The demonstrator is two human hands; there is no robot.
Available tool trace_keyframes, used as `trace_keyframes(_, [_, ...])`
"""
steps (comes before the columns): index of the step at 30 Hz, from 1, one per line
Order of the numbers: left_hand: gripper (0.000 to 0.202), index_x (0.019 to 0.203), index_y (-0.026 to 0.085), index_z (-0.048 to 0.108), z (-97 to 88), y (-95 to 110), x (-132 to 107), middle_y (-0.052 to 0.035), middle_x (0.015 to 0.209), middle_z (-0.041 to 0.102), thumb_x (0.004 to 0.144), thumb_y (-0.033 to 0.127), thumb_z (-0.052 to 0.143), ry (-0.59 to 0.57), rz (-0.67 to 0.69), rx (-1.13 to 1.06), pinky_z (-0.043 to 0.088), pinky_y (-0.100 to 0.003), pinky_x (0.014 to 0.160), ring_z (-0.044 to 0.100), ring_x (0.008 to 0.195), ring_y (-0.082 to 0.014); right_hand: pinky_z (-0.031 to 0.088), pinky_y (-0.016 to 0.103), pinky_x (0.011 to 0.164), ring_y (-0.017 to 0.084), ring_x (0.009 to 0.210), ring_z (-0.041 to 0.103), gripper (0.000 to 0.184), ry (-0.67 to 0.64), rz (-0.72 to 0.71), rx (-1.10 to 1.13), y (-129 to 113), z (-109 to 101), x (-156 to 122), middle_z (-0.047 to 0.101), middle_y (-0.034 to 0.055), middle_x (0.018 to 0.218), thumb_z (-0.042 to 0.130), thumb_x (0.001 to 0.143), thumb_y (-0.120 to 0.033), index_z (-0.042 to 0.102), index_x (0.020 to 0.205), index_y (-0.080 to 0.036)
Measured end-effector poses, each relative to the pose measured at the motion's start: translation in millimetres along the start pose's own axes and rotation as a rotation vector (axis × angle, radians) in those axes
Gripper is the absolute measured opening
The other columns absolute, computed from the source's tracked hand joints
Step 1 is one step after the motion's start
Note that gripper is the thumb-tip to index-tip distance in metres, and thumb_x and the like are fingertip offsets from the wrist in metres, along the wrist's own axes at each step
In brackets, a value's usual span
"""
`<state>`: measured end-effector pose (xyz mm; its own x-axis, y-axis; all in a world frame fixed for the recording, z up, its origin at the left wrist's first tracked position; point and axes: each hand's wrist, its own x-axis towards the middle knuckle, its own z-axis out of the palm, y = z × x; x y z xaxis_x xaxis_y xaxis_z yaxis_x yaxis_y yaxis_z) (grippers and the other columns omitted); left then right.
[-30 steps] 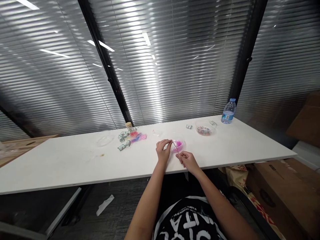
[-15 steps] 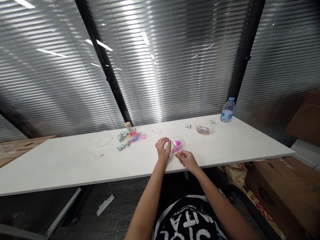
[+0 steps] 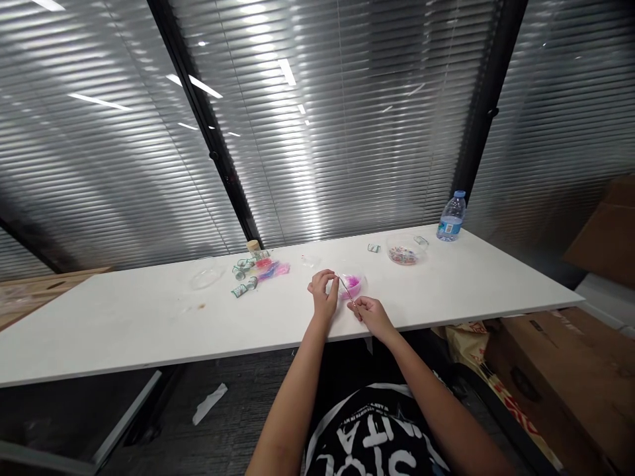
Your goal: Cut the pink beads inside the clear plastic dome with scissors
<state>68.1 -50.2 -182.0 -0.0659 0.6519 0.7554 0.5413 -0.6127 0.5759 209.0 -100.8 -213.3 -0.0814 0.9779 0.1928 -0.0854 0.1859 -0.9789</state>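
A thin, dark reddish stick-like strand point(image 3: 348, 291) slants between my hands above the table. My right hand point(image 3: 371, 313) is closed on its lower end with thumb and fingers. My left hand point(image 3: 325, 294) is curled in a pinch at the upper end; whatever its fingertips hold is too small to make out. Just behind the strand stands a small clear bowl point(image 3: 361, 288) with bright pink contents point(image 3: 352, 283), partly hidden by my hands.
On the white table point(image 3: 149, 324) lie several small green-and-white labelled packets point(image 3: 240, 290), coloured bags point(image 3: 272, 270), and a clear lid point(image 3: 206, 278). Farther right are a clear bowl of multicoloured bits point(image 3: 403, 256) and a water bottle point(image 3: 451, 217). Cardboard boxes point(image 3: 565, 377) stand on the right.
The view has shifted very slightly. Both hands keep nearly the same place and grip, with the strand still between them.
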Motion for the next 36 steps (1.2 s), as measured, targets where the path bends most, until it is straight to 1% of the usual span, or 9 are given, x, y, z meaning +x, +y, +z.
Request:
trace_keyframes(5, [0.014, 0.086, 0.022, 0.063, 0.0, 1.8, 0.4, -0.0059, 0.103, 0.067, 0.092, 0.03, 0.054, -0.003, 0.001, 0.016, 0.032, -0.041, 0.091, 0.058, 0.106, -0.0233, 0.024, 0.026, 0.051, 0.009, 0.048, 0.032, 0.048, -0.01, 0.005, -0.011, -3.3, 0.3, -0.6, 0.041, -0.0047, 0.05, 0.067, 0.076, -0.058, 0.045, 0.059, -0.019])
trace_keyframes(10, [0.013, 0.085, 0.021, 0.063, 0.7, 1.7, 0.1, -0.0056, 0.103, 0.067, 0.092, 0.028, 0.054, -0.004, -0.001, 0.028, 0.033, -0.041, 0.091, 0.058, 0.106, -0.0231, 0.025, 0.026, 0.05, 0.01, 0.047, 0.032, 0.049, -0.011, -0.002, -0.045, -6.2, 0.3, -1.4, 0.042, -0.0045, 0.05, 0.065, 0.076, -0.061, 0.045, 0.059, -0.019])
trace_keyframes(20, [0.012, 0.086, 0.021, 0.062, 1.6, 1.4, 0.2, -0.0053, 0.104, 0.067, 0.092, 0.027, 0.053, -0.008, -0.012, 0.038, 0.031, -0.041, 0.09, 0.057, 0.107, -0.0234, 0.026, 0.027, 0.049, 0.01, 0.047, 0.033, 0.053, 0.006, -0.004, -0.034, 1.2, 0.5, 1.3, 0.042, -0.0036, 0.049, 0.065, 0.074, -0.065, 0.044, 0.057, -0.02])
trace_keyframes(27, [0.013, 0.087, 0.021, 0.06, 1.2, 0.6, -0.1, -0.0065, 0.105, 0.067, 0.092, 0.025, 0.049, 0.002, -0.002, 0.043, 0.033, -0.041, 0.088, 0.058, 0.106, -0.0233, 0.021, 0.026, 0.047, 0.009, 0.045, 0.03, 0.051, 0.025, 0.018, 0.003, -1.3, -0.8, -0.6, 0.041, -0.0047, 0.048, 0.068, 0.073, -0.062, 0.043, 0.059, -0.02])
trace_keyframes(36, [0.012, 0.086, 0.021, 0.058, 3.5, -1.0, 0.8, -0.0075, 0.104, 0.066, 0.091, 0.024, 0.048, 0.032, 0.01, 0.056, 0.033, -0.041, 0.087, 0.058, 0.106, -0.0239, 0.023, 0.025, 0.047, 0.009, 0.046, 0.031, 0.051, 0.024, 0.016, -0.013, -2.3, 0.8, -1.7, 0.042, -0.0044, 0.048, 0.068, 0.073, -0.061, 0.042, 0.058, -0.02])
